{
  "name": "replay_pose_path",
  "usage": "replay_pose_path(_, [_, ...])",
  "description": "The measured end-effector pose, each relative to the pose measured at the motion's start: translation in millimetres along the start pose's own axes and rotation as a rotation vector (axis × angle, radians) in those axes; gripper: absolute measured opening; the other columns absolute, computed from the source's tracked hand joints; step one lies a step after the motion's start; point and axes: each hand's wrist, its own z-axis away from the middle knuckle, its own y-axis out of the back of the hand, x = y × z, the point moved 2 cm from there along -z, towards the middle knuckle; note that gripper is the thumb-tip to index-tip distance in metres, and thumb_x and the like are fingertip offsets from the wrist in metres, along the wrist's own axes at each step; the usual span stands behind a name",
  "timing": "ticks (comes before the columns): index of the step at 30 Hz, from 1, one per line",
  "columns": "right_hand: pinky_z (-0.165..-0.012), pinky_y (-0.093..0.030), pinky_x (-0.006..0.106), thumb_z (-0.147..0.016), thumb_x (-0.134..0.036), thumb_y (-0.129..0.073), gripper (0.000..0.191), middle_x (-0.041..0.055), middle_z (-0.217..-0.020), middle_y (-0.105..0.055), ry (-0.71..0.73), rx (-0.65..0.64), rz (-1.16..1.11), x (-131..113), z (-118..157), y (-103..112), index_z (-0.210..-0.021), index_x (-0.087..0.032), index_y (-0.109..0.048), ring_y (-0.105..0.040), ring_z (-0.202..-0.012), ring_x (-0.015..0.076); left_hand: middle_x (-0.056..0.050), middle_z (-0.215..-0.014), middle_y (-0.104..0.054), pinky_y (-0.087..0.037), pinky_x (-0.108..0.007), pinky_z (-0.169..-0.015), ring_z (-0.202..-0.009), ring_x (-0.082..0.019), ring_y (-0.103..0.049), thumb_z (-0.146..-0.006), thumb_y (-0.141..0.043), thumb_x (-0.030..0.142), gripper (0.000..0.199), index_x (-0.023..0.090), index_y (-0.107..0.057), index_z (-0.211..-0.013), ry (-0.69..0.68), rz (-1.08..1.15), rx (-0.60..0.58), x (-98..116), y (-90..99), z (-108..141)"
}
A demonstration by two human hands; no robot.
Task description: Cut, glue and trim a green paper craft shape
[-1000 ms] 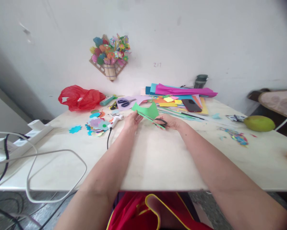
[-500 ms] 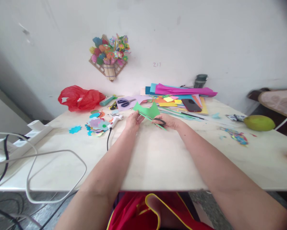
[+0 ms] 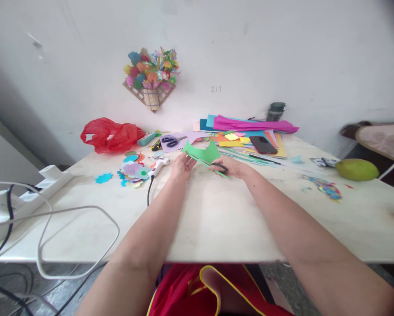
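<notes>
Left hand (image 3: pixel 183 166) has a light pinch on the green paper (image 3: pixel 207 155), left end. Right hand (image 3: pixel 234 167) curled round black scissors (image 3: pixel 223 167), blades along the paper's near edge. Paper sits between both hands, over the tabletop (image 3: pixel 213 228). White glue gun (image 3: pixel 159 165) just left of left hand.

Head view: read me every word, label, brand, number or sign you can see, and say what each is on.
"Z17" (the first character may be a 2): handwritten on the wall.
Black-and-white packet: any print is too small to read.
No other text can be read.
</notes>
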Motion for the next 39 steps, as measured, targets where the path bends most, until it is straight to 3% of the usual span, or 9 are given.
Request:
replay_pose_path(11, [-0.036,-0.017,0.022,-0.067,-0.041,-0.065,0.028,-0.0077,-0.041,-0.038,0.013,-0.012,0.005,8.8,-3.6,4.5,-0.064,-0.015,-0.055,-0.029,-0.034,0.0043,-0.002,-0.078,-0.067,-0.049,-0.036,-0.087,-0.08,-0.015,-0.065,-0.076,-0.06,0.017,0.004,0.018,-0.059,-0.08,-0.014,-0.015,0.009,0.4,1.1,-1.0])
replay_pose_path(17, [-0.034,-0.017,0.021,-0.071,-0.039,-0.063,0.026,-0.007,-0.042,-0.04,-0.004,-0.019,0.004,12.9,-3.8,7.4,-0.069,-0.014,-0.058,-0.029,-0.034,0.0042,-0.002,-0.074,-0.067,-0.049,-0.037,-0.086,-0.073,-0.015,-0.066,-0.075,-0.061,0.014,0.005,0.017,-0.057,-0.076,-0.011,-0.005,0.062,1.8,4.7,-5.8])
replay_pose_path(27, [-0.031,-0.022,0.02,-0.072,-0.038,-0.063,0.026,-0.003,-0.051,-0.053,-0.02,-0.048,-0.089,9.6,-1.2,6.3,-0.076,-0.013,-0.059,-0.036,-0.034,0.0046,-0.002,-0.074,-0.067,-0.05,-0.038,-0.086,-0.07,-0.015,-0.067,-0.075,-0.06,0.014,0.004,0.017,-0.057,-0.076,0.0,-0.031,-0.024,-1.7,-0.9,3.7])
replay_pose_path(39, [-0.035,-0.019,0.021,-0.068,-0.038,-0.065,0.026,-0.0054,-0.044,-0.046,-0.016,-0.006,-0.054,-3.9,4.5,2.1,-0.067,-0.014,-0.055,-0.033,-0.035,0.0047,-0.001,-0.072,-0.066,-0.048,-0.039,-0.087,-0.072,-0.015,-0.067,-0.075,-0.062,0.016,0.006,0.018,-0.056,-0.077,-0.003,-0.034,-0.037,-3.3,-2.0,4.0])
